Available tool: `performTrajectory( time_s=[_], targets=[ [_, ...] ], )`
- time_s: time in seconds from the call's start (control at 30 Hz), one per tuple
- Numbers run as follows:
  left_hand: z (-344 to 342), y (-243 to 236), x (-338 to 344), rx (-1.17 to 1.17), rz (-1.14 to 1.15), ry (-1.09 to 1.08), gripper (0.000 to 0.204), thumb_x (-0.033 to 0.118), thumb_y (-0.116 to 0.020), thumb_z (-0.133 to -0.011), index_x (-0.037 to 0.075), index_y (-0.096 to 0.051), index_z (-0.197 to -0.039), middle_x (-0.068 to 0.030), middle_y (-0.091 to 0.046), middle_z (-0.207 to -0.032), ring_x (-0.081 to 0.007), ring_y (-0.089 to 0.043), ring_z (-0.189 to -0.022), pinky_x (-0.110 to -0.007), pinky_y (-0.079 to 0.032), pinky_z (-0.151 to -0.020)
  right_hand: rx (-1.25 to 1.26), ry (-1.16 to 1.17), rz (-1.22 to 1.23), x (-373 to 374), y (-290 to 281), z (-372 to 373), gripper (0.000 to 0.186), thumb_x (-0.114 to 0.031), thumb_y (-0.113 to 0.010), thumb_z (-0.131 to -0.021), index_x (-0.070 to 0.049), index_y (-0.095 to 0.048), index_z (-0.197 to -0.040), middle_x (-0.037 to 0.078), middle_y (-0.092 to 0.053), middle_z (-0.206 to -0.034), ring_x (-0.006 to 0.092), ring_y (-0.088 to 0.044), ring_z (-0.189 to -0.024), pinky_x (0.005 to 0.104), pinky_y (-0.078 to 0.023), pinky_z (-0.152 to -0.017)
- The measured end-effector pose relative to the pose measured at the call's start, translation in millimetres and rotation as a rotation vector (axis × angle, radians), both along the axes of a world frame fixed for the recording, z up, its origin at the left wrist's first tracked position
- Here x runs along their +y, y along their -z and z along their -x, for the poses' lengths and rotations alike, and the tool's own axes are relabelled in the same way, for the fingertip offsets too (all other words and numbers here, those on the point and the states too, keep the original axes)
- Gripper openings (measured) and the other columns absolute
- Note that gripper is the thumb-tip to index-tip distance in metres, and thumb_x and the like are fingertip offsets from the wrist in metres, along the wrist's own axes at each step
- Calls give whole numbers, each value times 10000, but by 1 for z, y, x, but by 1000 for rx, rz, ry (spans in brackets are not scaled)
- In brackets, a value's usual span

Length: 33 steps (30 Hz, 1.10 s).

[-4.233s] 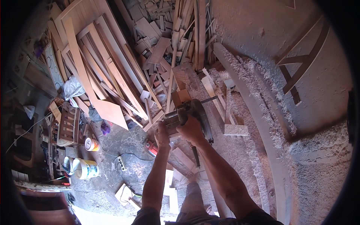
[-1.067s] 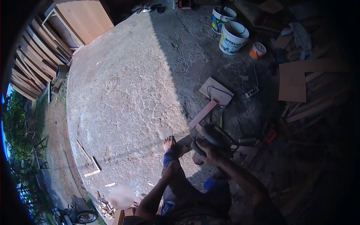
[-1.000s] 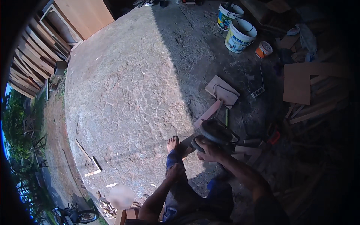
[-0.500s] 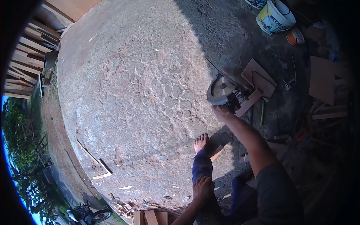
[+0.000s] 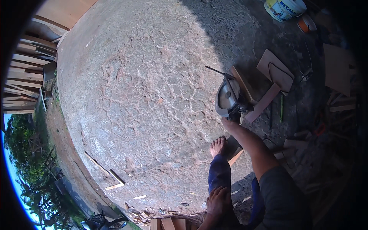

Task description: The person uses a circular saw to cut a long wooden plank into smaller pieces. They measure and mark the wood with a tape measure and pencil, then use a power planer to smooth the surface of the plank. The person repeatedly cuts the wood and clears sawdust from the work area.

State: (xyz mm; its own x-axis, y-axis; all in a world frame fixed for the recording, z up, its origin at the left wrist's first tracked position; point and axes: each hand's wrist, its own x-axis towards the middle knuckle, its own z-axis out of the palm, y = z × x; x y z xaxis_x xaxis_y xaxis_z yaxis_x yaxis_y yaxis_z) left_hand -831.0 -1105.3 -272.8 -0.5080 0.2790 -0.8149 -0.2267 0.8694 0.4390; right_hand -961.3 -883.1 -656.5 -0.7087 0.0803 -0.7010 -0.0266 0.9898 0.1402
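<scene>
A circular saw with a round metal blade and guard is in my right hand, whose fingers close around the handle and are partly hidden. A thin dark bar sticks out from the saw's far end. Right beside the saw lies a wooden plank, and a narrower wood strip slants away from it. My left hand rests on my blue trouser leg, fingers apart, holding nothing. My bare foot is planted near another wood piece.
A flat board with a black cord over it lies beyond the strip, near a green stick. A white bucket and an orange spool stand at far right. Offcuts pile at the near edge; thin sticks lie left.
The saw has moved nearer to me relative to the flat board and turned, showing the plank beside it and its thin bar. My left hand stays on my leg. The whole view has shifted.
</scene>
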Motion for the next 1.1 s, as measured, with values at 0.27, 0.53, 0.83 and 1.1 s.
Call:
performTrajectory(
  time_s=[0.27, 0.53, 0.83, 1.1],
  targets=[
    [2, 7, -8, 24, -12, -2, 346, 334, -653, -900, 132, -692, -1178, -105, -627, -1325, -322, -516, -1307, -447, -415, -1086, -40, 7, -116, -11, 22, -19, 457, -142, -467, -961, 26, -523, -1383, 263, -518, -1428, 404, -500, -1305, 554, -342, -1112],
    [5, 3, 3, 7, 9, 12, 352, 337, -617, -894, 131, -703, -1166, -114, -624, -1331, -326, -514, -1310, -452, -397, -1102, -72, -36, -130, -44, 0, -38, 451, -177, -480, -968, 19, -566, -1365, 250, -549, -1407, 395, -518, -1281, 601, -322, -1106],
    [-15, 3, 67, -40, -75, 353, 363, 359, -613, -880, 144, -717, -1153, -145, -626, -1315, -355, -545, -1254, -470, -422, -1071, -2, 422, 137, -43, 2, -173, 451, -290, -441, -960, -133, -611, -1347, 150, -393, -1560, 397, -283, -1441, 620, -303, -1023],
    [-47, 1, 84, 249, 79, 916, 353, 409, -575, -903, 74, -688, -923, -148, -722, -968, -369, -677, -999, -498, -532, -839, 33, 843, 918, 6, -330, -307, 373, -261, -571, -892, -72, -615, -1211, 195, -680, -1070, 353, -674, -1032, 497, -551, -822]
  ],
)
